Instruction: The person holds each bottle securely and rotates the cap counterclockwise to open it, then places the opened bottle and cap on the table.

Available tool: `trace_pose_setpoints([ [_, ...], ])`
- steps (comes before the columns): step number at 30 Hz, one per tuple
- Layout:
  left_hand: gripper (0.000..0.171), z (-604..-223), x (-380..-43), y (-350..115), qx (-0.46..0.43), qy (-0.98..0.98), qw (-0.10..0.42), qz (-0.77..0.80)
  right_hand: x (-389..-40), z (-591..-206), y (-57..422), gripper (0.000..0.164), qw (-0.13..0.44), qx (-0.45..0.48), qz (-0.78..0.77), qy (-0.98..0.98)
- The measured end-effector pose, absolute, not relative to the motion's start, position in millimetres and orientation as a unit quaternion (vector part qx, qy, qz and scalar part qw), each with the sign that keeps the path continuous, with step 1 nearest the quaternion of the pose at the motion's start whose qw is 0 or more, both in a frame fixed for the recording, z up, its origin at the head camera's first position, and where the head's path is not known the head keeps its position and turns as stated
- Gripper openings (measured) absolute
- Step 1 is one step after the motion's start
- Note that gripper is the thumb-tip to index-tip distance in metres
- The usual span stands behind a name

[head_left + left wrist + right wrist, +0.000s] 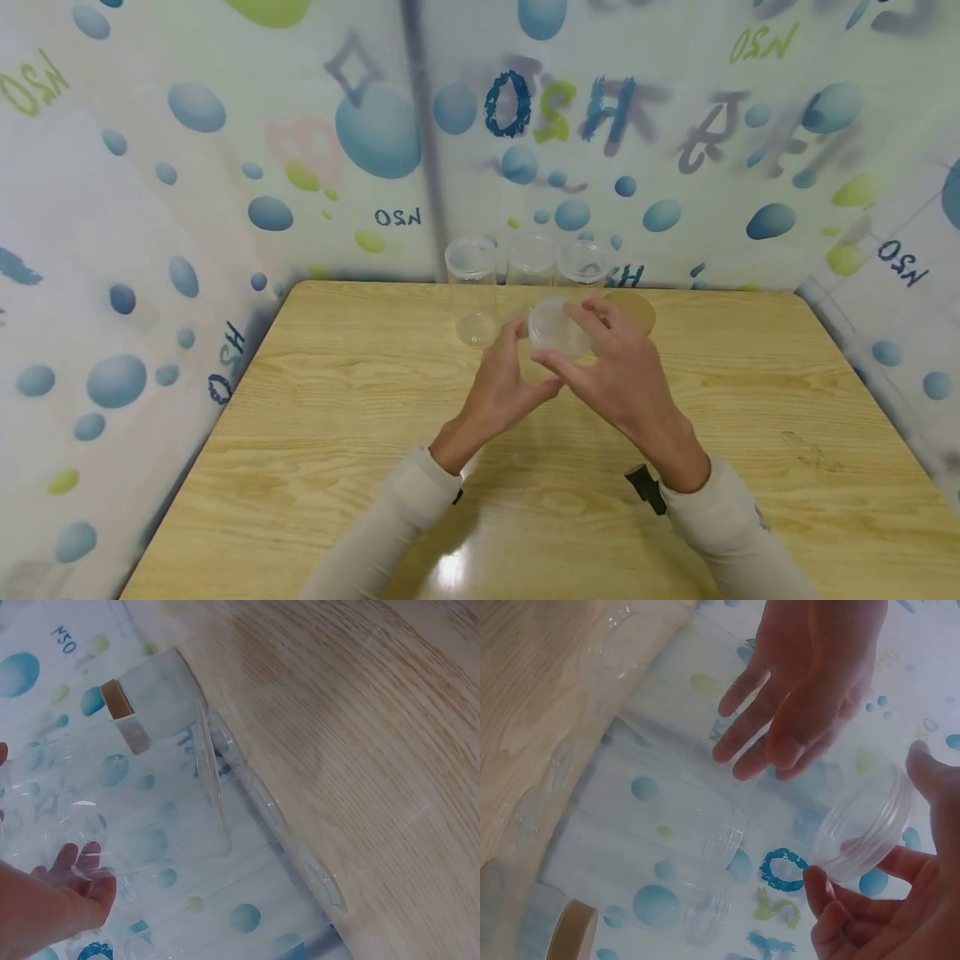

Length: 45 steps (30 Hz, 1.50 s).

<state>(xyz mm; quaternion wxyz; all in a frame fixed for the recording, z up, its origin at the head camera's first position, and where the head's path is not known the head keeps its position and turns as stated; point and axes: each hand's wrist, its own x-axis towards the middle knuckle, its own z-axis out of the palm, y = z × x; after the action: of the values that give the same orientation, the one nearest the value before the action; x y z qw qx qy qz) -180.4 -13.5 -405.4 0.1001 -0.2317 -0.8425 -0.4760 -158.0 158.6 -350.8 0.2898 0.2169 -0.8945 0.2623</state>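
Above the worktop (337,400), nearer its far edge than its corners, a clear jar (161,802) is being held up in both hands. The left hand (501,387) is curling its fingers around the jar's side; the right hand (626,379) is pinching the lid (557,327) between thumb and fingers. Beyond, along the far edge, three clear jars (472,287) are standing upright, a brown lid (636,310) showing to their right. Behind, a patterned wall (300,125) is rising.
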Motion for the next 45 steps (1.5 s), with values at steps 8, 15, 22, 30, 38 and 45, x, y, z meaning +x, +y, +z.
trace_pose_setpoints([
  [8, 0.083, -403.8, -179.6, -15.9, -0.241, -0.839, 0.092, -0.479, -160.0, -350.1, 158.8, 0.065, 0.281, 0.245, 0.273, -0.887],
  [15, 0.087, -403.8, -180.1, -19.5, -0.250, -0.832, 0.076, -0.490, -162.7, -351.2, 162.2, 0.062, 0.264, 0.278, 0.296, -0.875],
  [22, 0.086, -405.6, -181.2, -22.8, -0.251, -0.826, 0.052, -0.503, -165.7, -352.0, 166.0, 0.059, 0.236, 0.310, 0.303, -0.870],
  [30, 0.085, -408.3, -182.4, -24.5, -0.263, -0.814, 0.029, -0.517, -167.1, -351.2, 171.8, 0.053, 0.187, 0.339, 0.311, -0.868],
  [38, 0.084, -410.2, -180.9, -22.0, -0.250, -0.816, 0.012, -0.521, -163.6, -351.6, 173.7, 0.055, 0.134, 0.328, 0.338, -0.872],
  [45, 0.083, -413.2, -180.7, -19.4, -0.233, -0.829, 0.048, -0.507, -164.9, -347.2, 169.6, 0.057, 0.144, 0.311, 0.319, -0.883],
])
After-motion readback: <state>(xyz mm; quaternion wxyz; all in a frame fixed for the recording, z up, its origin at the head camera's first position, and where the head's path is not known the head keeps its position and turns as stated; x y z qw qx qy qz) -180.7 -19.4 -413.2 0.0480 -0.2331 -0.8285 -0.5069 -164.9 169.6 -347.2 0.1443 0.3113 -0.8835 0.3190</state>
